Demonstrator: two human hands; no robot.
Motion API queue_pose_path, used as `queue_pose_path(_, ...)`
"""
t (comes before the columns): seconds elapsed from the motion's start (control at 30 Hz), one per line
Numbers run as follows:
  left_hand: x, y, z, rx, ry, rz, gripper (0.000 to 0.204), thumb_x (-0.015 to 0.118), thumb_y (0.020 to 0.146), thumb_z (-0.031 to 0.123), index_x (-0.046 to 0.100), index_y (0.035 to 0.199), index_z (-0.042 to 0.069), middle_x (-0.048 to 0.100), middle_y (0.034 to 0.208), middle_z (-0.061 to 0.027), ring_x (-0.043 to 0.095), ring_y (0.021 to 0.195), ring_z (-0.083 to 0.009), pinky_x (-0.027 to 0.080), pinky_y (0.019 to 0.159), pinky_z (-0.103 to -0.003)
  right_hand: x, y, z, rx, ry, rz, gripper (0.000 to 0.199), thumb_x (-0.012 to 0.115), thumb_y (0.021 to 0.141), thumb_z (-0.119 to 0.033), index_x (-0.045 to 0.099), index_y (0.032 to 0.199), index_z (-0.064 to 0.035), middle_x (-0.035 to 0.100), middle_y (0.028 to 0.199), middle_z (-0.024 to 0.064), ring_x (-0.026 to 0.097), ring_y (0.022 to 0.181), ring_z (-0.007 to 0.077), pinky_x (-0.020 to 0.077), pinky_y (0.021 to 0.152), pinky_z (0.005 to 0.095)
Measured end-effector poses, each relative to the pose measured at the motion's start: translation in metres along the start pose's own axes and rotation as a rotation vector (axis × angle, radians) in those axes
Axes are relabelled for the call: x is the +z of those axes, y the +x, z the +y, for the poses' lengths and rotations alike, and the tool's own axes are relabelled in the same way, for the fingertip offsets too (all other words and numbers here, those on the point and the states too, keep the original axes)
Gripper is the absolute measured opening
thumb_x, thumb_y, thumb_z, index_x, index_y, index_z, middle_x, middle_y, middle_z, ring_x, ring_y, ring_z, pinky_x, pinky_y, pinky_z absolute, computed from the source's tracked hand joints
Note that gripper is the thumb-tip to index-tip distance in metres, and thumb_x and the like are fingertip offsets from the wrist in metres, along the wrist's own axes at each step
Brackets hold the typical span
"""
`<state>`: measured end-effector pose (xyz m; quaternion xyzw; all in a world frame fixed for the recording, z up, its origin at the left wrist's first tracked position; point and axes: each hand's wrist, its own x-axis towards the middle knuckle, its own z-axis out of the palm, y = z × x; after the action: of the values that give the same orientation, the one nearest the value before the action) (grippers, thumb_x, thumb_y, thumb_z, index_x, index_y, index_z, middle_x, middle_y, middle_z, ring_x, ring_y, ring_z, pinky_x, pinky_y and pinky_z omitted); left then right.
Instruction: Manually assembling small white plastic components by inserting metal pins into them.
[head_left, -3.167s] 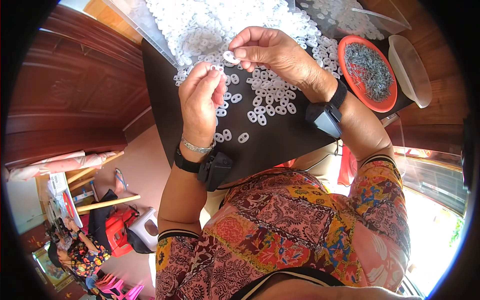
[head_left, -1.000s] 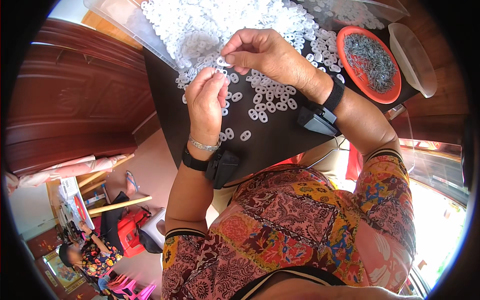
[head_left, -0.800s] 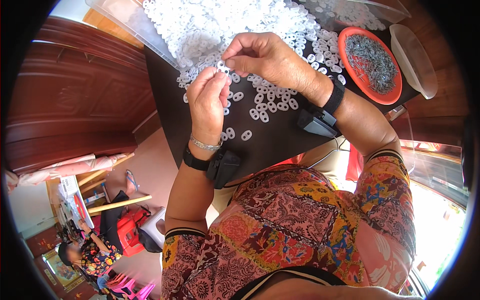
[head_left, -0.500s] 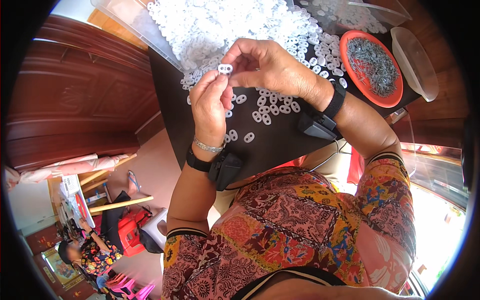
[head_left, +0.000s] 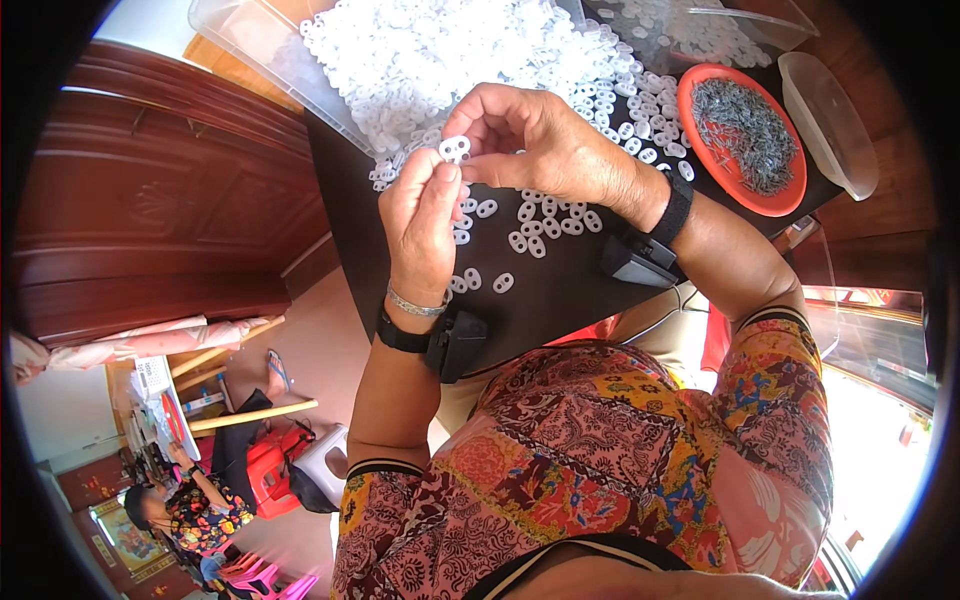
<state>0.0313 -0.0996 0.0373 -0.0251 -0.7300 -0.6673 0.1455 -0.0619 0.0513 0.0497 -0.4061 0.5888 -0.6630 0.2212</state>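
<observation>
A small white oval plastic piece with two round holes [head_left: 454, 149] is pinched upright between the thumb and fingers of my left hand [head_left: 422, 215]. Close by on its right, my right hand [head_left: 560, 145] has its fingers curled and its thumb tip near the piece. Anything between those right fingertips is hidden or too small to make out. Behind both hands lies a big heap of the same white pieces [head_left: 430, 70]. A looser group of white pieces [head_left: 550, 226] lies on the dark table [head_left: 400, 265] below my hands.
On the right stands an orange-red dish [head_left: 688, 125] full of small grey metal pins [head_left: 745, 135], beside an empty clear tray [head_left: 825, 125]. A clear plastic bin [head_left: 260, 50] is at the far left. Across the room, another person [head_left: 205, 510] sits near a red chair [head_left: 270, 475].
The white piece has turned a little between my fingers, and its face now tilts. The whole view has shifted slightly; both hands stay close together.
</observation>
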Motion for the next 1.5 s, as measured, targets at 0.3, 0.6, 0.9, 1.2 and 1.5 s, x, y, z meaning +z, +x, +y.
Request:
queue_pose_path(0.3, 0.004, -0.003, 0.005, 0.248, 0.198, 0.026, 0.028, 0.049, 0.095, 0.024, 0.046, 0.110, 0.001, 0.052, 0.081, -0.0017, 0.043, 0.064, -0.0057, 0.037, 0.057, -0.020, -0.002, -0.001, -0.007, 0.046, 0.232, -0.071, 0.028, 0.064, 0.082, 0.004, 0.059, 0.109, -0.0023, 0.062, 0.095, 0.0003, 0.057, 0.085, 0.0066, 0.0484, 0.075, 0.0213)
queue_pose_path(0.6, 0.000, -0.011, 0.002, 0.399, 0.353, 0.067, 0.026, 0.048, 0.094, 0.016, 0.046, 0.110, -0.004, 0.062, 0.093, -0.0152, 0.059, 0.080, -0.0181, 0.048, 0.074, -0.030, 0.007, -0.009, -0.016, -0.138, 0.067, -0.062, 0.030, 0.064, 0.083, 0.000, 0.059, 0.112, -0.0011, 0.064, 0.099, 0.0037, 0.060, 0.091, 0.0096, 0.0502, 0.078, 0.0236)
queue_pose_path(0.9, 0.007, -0.009, 0.003, 0.435, 0.193, 0.079, 0.028, 0.043, 0.096, 0.021, 0.048, 0.107, -0.005, 0.063, 0.087, -0.0124, 0.060, 0.076, -0.0153, 0.048, 0.071, -0.027, 0.008, -0.009, -0.016, -0.349, -0.246, 0.014, 0.029, 0.068, 0.079, -0.004, 0.063, 0.107, -0.0034, 0.066, 0.095, 0.0074, 0.066, 0.087, 0.0179, 0.0525, 0.077, 0.0267)
queue_pose_path(1.2, 0.002, -0.004, -0.008, 0.027, -0.276, 0.018, 0.032, 0.045, 0.096, 0.031, 0.054, 0.091, 0.000, 0.048, 0.062, 0.0004, 0.039, 0.050, -0.0048, 0.030, 0.046, -0.018, 0.004, -0.005, -0.007, -0.379, -0.449, 0.046, 0.028, 0.068, 0.079, -0.002, 0.063, 0.106, -0.0049, 0.067, 0.093, 0.0069, 0.066, 0.086, 0.0203, 0.0524, 0.074, 0.0294)
queue_pose_path(1.5, 0.010, -0.004, -0.001, -0.022, -0.225, 0.098, 0.025, 0.046, 0.096, 0.024, 0.054, 0.090, 0.001, 0.048, 0.064, 0.0008, 0.038, 0.049, -0.0035, 0.028, 0.044, -0.016, 0.008, -0.006, -0.006, -0.293, -0.526, 0.108, 0.032, 0.073, 0.075, -0.005, 0.063, 0.105, -0.0066, 0.061, 0.076, 0.0023, 0.061, 0.071, 0.0134, 0.0497, 0.064, 0.0258)
